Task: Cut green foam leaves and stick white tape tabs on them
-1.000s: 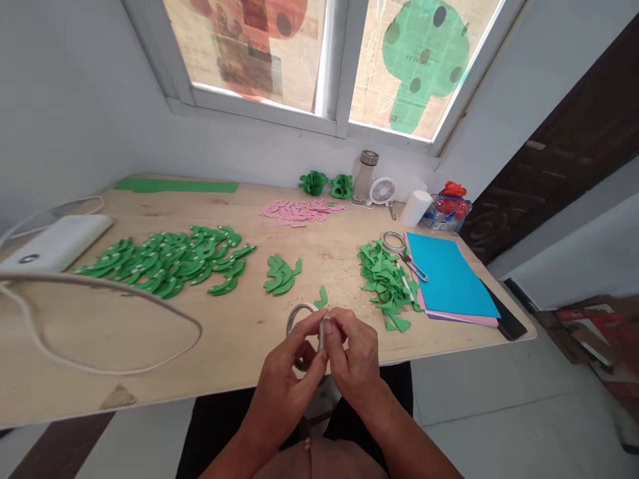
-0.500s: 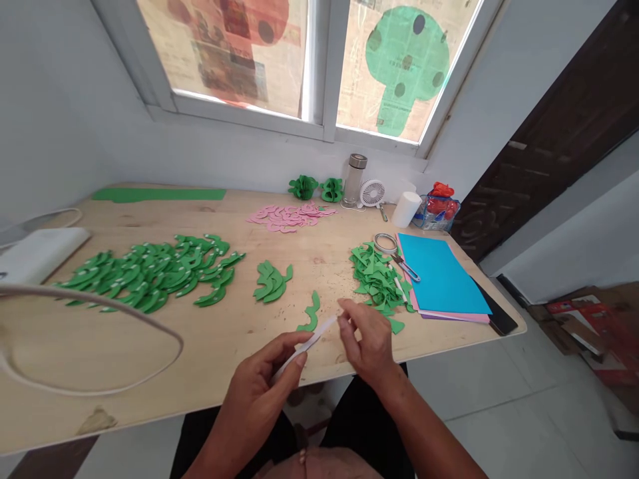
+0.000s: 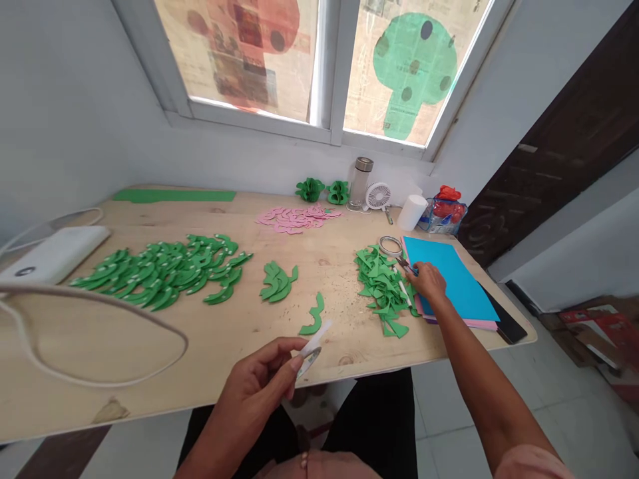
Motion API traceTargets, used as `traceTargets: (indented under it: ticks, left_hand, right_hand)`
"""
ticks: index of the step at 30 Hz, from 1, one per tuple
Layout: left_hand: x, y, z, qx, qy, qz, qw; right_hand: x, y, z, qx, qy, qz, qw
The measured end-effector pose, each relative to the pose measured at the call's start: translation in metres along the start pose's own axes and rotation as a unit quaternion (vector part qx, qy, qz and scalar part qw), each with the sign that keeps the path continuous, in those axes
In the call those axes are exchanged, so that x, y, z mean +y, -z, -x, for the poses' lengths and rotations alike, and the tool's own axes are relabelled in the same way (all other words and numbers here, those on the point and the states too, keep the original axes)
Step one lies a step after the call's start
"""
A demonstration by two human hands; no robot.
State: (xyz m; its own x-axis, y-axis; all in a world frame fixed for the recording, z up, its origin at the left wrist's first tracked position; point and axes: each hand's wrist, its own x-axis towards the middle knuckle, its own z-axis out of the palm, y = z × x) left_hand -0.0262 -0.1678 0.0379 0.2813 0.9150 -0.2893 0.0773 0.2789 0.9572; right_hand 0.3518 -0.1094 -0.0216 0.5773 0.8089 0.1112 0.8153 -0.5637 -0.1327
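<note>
My left hand pinches a white strip above the table's front edge; its lower part curls into a loop with small markings. Just beyond the strip lies a wavy green piece. My right hand is closed around the handle of the scissors, beside the heap of green scraps and over the edge of the blue sheets. A small stack of green pieces sits left of the wavy piece.
Many green curved pieces cover the left of the table. Pink pieces lie farther back, near a glass bottle, a small fan and a tape roll. A white cable loops at the left front.
My right hand has moved from the strip's end out to the right and taken hold of the scissors. My left hand still holds the strip, and its loop now shows. The view has shifted slightly.
</note>
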Motion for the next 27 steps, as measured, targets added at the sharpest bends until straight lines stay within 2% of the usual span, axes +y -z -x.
traceTargets:
  ticks: [5, 10, 14, 19, 20, 22, 23, 27]
  left_hand:
    - [0.003, 0.003, -0.003, -0.008, 0.030, 0.019, 0.999]
    - [0.001, 0.006, -0.006, -0.009, 0.043, 0.033, 0.999]
    - [0.000, 0.010, -0.010, 0.003, 0.046, 0.055, 0.997]
    - [0.001, 0.017, -0.017, -0.013, 0.065, 0.058, 0.996]
    - [0.002, 0.017, -0.018, -0.015, 0.064, 0.057, 0.996]
    - [0.002, 0.018, -0.018, -0.015, 0.059, 0.058, 0.996]
    - [0.002, 0.017, -0.018, -0.015, 0.057, 0.059, 0.996]
    - [-0.001, 0.017, -0.017, -0.025, 0.054, 0.062, 0.996]
  right_hand:
    - [0.003, -0.006, -0.018, -0.034, -0.019, -0.033, 0.999]
    - [0.010, 0.000, -0.019, -0.023, -0.033, -0.111, 0.993]
    - [0.018, 0.007, 0.000, -0.004, -0.039, -0.216, 0.976]
    - [0.015, 0.015, 0.041, -0.021, -0.035, -0.369, 0.929]
    - [0.012, 0.016, 0.049, -0.022, -0.038, -0.404, 0.914]
    - [0.002, 0.020, 0.064, -0.047, -0.072, -0.564, 0.822]
    - [-0.005, 0.021, 0.071, -0.054, -0.085, -0.609, 0.786]
    - [-0.040, 0.024, 0.106, -0.131, -0.088, -0.703, 0.693]
